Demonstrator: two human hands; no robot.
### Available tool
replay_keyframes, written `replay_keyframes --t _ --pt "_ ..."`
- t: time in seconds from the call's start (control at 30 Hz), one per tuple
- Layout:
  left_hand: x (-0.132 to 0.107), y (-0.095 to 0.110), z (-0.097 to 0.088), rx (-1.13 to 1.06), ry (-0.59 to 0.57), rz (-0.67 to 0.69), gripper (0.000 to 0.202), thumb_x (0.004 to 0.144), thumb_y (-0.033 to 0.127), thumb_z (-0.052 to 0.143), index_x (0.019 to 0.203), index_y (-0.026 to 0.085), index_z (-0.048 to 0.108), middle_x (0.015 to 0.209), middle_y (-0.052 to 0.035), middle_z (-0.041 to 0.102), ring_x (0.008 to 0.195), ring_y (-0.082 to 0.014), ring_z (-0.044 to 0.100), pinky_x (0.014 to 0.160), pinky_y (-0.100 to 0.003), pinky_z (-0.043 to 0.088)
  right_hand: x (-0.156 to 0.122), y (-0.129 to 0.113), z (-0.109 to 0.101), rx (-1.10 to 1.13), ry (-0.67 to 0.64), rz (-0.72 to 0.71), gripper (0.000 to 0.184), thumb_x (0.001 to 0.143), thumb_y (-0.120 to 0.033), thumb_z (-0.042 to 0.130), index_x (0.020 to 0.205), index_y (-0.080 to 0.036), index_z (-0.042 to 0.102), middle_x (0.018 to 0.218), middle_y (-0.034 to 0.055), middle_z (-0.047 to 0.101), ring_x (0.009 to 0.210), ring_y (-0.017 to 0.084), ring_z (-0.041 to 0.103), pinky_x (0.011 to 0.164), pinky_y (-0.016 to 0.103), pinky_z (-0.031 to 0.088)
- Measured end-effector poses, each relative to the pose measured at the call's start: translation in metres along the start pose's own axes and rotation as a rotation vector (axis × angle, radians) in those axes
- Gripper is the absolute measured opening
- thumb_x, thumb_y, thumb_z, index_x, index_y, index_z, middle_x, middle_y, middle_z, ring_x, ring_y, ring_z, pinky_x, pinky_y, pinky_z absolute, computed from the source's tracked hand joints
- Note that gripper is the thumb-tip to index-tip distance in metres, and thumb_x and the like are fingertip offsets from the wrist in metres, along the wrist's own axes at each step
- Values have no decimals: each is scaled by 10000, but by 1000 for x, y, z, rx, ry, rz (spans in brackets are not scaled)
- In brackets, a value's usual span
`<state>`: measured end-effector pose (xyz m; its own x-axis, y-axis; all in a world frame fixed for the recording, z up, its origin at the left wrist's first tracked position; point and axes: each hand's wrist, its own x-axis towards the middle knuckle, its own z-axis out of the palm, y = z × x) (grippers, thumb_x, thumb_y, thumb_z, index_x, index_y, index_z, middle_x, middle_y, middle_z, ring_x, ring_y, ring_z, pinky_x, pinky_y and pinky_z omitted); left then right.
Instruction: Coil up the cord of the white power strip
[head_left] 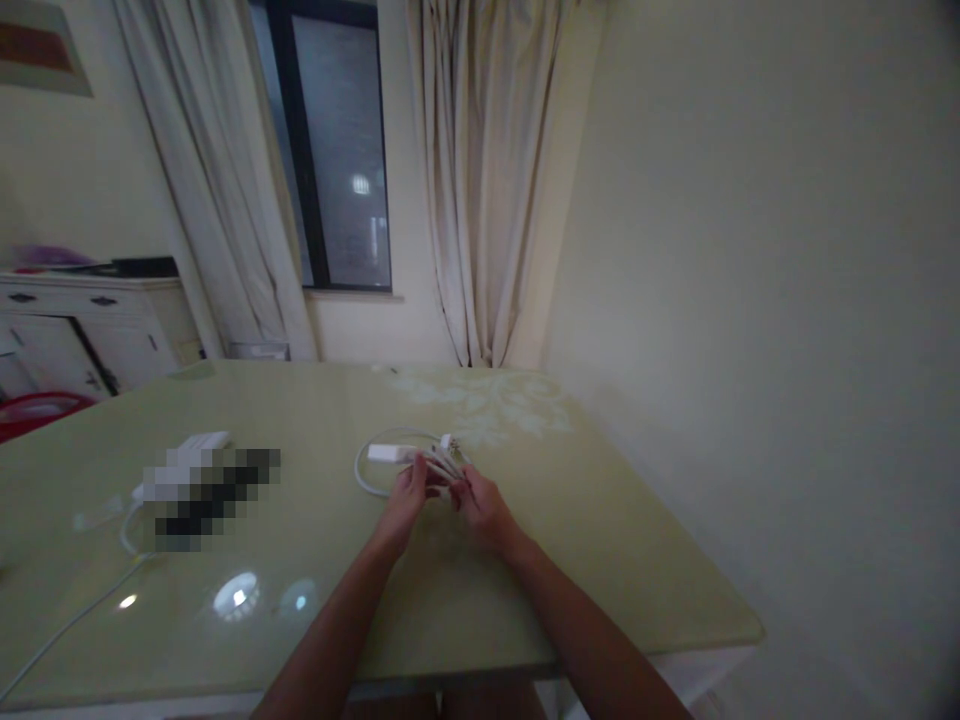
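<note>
Between my two hands is a bundled white cable [444, 462], gathered in several loops above the table. My left hand [409, 500] pinches the bundle from the left, its fingers closed. From the right, my right hand [484, 505] grips the same bundle with curled fingers. A white rectangular block, like a power adapter [388, 454], lies just left of the bundle. Behind the bundle sits a small white plug [448, 442]. One loose loop of the cable curves out to the left around the adapter.
A pale green glossy table [600, 570] spreads beneath my hands. On its left lie a white power strip [206, 441] and a dark pixelated object [217, 505]; a white cord [75, 612] trails to the table's front left. A wall [750, 300] borders the right side.
</note>
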<state>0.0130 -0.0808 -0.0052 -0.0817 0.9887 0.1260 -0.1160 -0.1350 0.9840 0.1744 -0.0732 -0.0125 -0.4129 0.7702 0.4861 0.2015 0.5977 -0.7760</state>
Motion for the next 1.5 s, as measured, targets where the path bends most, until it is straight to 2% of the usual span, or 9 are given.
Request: replay_keyframes --t 0.27,0.43,0.6,0.7,0.8,0.9,1.1,1.27,1.5 --pt "-9 -5 9 509 6 418 321 954 465 551 1044 200 707 983 -90 769 879 -223 720 829 -355 549 10 -5 -3 531 287 153 501 909 -703 521 787 -220 471 588 -62 435 545 116 436 561 258 393" --pt "-10 -6 7 688 194 712 206 974 273 523 1102 214 673 1078 -91 729 1026 -223 671 915 -376 528 12 -4 -8 635 264 213 525 844 -718 608 783 -203 532 531 -72 395 490 103 394 500 245 330" --pt "-13 4 3 881 415 905 375 952 275 596 1322 215 589 1299 -126 662 1225 -269 583 1064 -442 417 10 -8 -15 664 143 223 499 860 -663 629 753 -181 551 546 -72 359 482 77 305 484 235 228" --pt "-17 7 0 1044 342 940 467 958 245 574 1422 256 519 1370 -115 636 1281 -278 558 1138 -465 306 7 -15 -17 656 0 250 488 861 -627 650 720 -174 536 572 -65 355 493 69 277 482 235 180" --pt "-17 5 -3 1122 154 902 474 941 167 527 1407 247 530 1320 -115 664 1214 -266 599 1119 -442 322 3 -20 -18 620 -92 259 497 864 -620 650 684 -178 513 568 -63 350 489 68 263 474 238 166" --pt "-16 0 -4 1103 116 838 341 896 126 499 1198 209 634 1126 -121 710 1021 -260 648 911 -376 458 0 -22 -19 559 -95 237 512 878 -627 630 662 -175 524 539 -63 356 474 69 265 466 236 166" --pt "-19 -2 -3 810 285 673 178 923 215 441 1017 209 591 890 -74 671 806 -226 628 727 -317 463 1 -22 -24 467 -104 142 490 819 -635 699 761 -150 654 559 -39 487 503 93 408 503 221 323" --pt "-16 13 1 374 469 359 329 993 498 373 928 221 537 757 -30 635 699 -198 611 675 -302 456 3 -29 -24 230 -76 14 315 817 -453 774 938 -169 714 867 20 666 848 170 588 817 281 442" --pt "-11 3 8 -49 134 -63 620 788 827 496 814 208 520 659 3 626 569 -164 602 555 -270 445 5 -17 -18 495 -122 145 414 782 -546 779 766 -154 648 623 -27 596 547 111 527 580 236 422"
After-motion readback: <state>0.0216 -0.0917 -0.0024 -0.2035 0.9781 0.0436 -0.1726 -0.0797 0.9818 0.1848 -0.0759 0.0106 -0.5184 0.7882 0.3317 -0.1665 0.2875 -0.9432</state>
